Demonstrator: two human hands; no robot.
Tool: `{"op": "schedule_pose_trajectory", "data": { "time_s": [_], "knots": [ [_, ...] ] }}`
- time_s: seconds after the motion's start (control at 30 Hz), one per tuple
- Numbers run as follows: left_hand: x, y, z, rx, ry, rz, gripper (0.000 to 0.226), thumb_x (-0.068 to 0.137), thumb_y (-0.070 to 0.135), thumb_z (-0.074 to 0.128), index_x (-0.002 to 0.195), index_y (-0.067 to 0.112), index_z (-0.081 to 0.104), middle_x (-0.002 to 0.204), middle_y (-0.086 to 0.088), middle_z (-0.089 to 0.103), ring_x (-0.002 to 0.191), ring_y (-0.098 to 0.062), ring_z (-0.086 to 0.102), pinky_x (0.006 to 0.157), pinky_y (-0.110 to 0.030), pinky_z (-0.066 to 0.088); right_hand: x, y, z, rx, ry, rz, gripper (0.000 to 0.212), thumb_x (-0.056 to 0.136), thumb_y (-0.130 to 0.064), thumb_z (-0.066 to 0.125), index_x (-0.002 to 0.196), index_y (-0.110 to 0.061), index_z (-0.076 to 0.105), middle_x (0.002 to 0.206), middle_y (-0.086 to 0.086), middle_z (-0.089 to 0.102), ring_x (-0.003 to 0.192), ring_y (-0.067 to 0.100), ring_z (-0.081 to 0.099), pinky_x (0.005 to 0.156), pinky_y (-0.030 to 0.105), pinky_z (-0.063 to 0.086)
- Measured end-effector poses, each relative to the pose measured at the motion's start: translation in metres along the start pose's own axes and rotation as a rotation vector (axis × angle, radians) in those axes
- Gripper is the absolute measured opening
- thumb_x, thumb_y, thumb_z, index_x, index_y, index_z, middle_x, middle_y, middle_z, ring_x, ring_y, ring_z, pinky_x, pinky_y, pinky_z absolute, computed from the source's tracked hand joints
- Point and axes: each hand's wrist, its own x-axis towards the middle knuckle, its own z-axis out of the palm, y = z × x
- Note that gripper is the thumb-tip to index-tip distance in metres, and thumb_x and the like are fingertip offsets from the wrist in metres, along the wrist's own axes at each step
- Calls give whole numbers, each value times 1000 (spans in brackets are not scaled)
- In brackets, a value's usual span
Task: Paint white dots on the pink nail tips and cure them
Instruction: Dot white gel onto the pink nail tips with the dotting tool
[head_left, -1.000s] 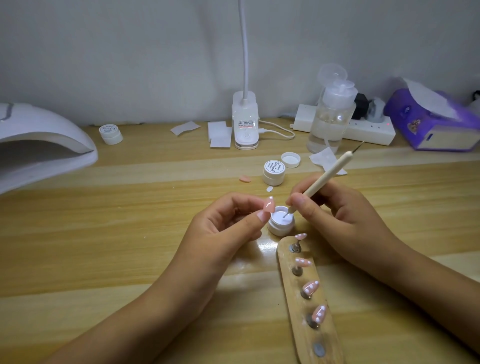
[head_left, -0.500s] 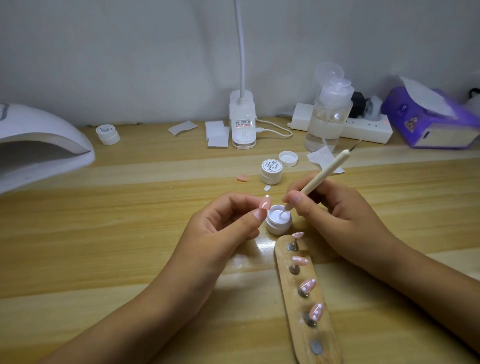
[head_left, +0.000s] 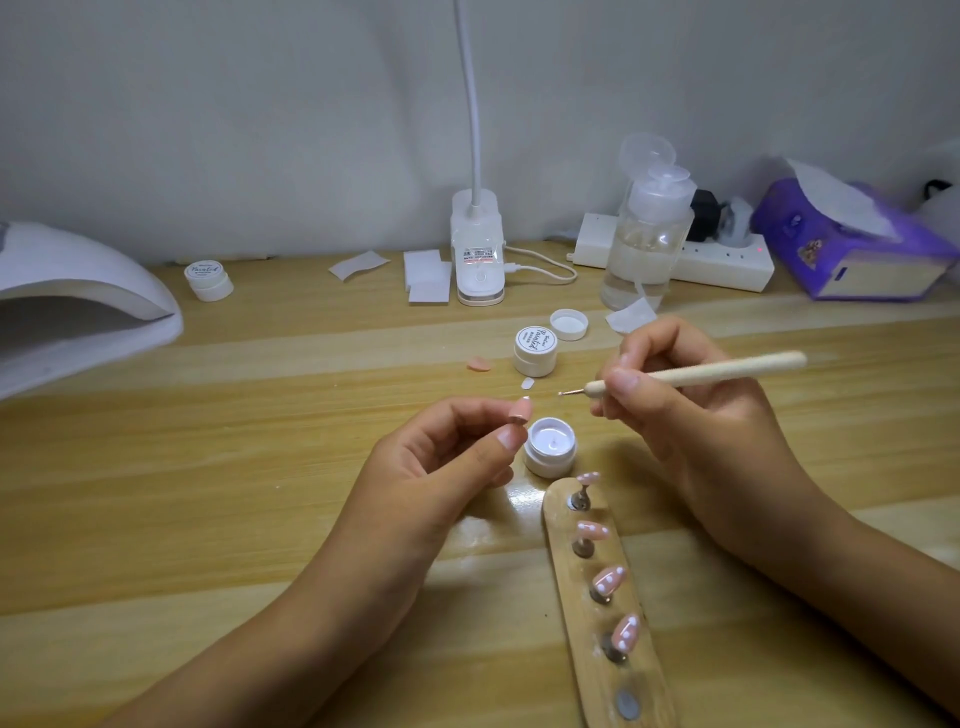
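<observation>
My left hand (head_left: 441, 462) pinches a pink nail tip (head_left: 519, 409) between thumb and forefinger, just left of an open jar of white gel (head_left: 550, 447). My right hand (head_left: 691, 415) grips a wooden dotting tool (head_left: 691, 375), held nearly level, its metal point aimed left toward the held tip with a small gap between them. A wooden holder (head_left: 597, 623) in front of the jar carries several pink nail tips with white dots (head_left: 609, 579) on small stands; its nearest stand is bare.
A white curing lamp (head_left: 78, 306) sits at the far left. Behind stand a closed gel jar (head_left: 535, 351), a loose lid (head_left: 569, 323), another jar (head_left: 209, 280), a desk lamp base (head_left: 478, 260), a pump bottle (head_left: 647, 234), a power strip (head_left: 727, 260), a purple tissue pack (head_left: 852, 244) and wipes (head_left: 428, 275).
My right hand has lifted the dotting tool out of the white gel jar and swung it level, its point now aimed at the tip in my left hand.
</observation>
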Motion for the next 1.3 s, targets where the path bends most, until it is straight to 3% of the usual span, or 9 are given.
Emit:
{"op": "schedule_pose_trajectory", "data": {
  "time_s": [0.2, 0.4, 0.77, 0.87, 0.93, 1.03, 1.3],
  "knots": [
    [-1, 2, 1, 17, -11, 8, 22, 74, 37, 73, 93, 27, 75, 92, 11, 72, 84, 2, 61, 73, -13, 48, -1, 1, 0, 134, -63, 47, 7, 77, -21, 67, 75, -20, 60, 73, 1, 55, 72, 10, 60, 78, 30, 54],
    [-3, 6, 5, 14, -50, 23, 9, 75, 28, 75, 84, 26, 75, 80, 12, 70, 73, 4, 61, 68, -9, 46, -3, 2, 2, 147, -113, 62, 5, 78, -19, 65, 76, -19, 61, 72, 0, 56, 68, 9, 62, 81, 33, 56],
    [-6, 12, 8, 40, -77, 35, 10, 79, 18, 68, 83, 24, 74, 74, 11, 68, 69, 3, 59, 66, -9, 45, -3, 4, 1, 123, -161, 41, 11, 83, -24, 70, 83, -19, 61, 79, -1, 62, 75, 13, 68, 84, 43, 57],
    [-6, 12, 8, 55, -72, 31, 9, 80, 21, 68, 83, 26, 74, 78, 12, 68, 71, 2, 57, 67, -10, 46, -3, 4, 0, 127, -193, 24, 22, 80, -33, 76, 86, -19, 61, 83, -1, 61, 80, 12, 66, 86, 40, 55],
    [-6, 12, 8, 53, -72, 32, 9, 80, 21, 68, 83, 27, 74, 78, 11, 68, 71, 2, 56, 67, -10, 45, -4, 4, 0, 116, -212, 10, 19, 81, -25, 76, 87, -19, 59, 85, -1, 59, 80, 10, 64, 90, 42, 54],
    [-6, 12, 10, 36, -81, 37, 8, 78, 20, 69, 82, 25, 74, 72, 11, 65, 69, 1, 55, 65, -9, 44, -5, 6, -1, 98, -227, -8, 11, 84, -15, 65, 86, -20, 56, 81, -1, 56, 77, 9, 57, 88, 34, 53],
    [-6, 14, 11, 8, -90, 48, 8, 79, 16, 72, 79, 24, 73, 78, 8, 70, 70, 3, 59, 67, -8, 45, -5, 6, -3, 55, -241, -46, 10, 86, -17, 63, 83, -22, 55, 80, -7, 61, 78, 6, 65, 79, 30, 53]
  ]
}}
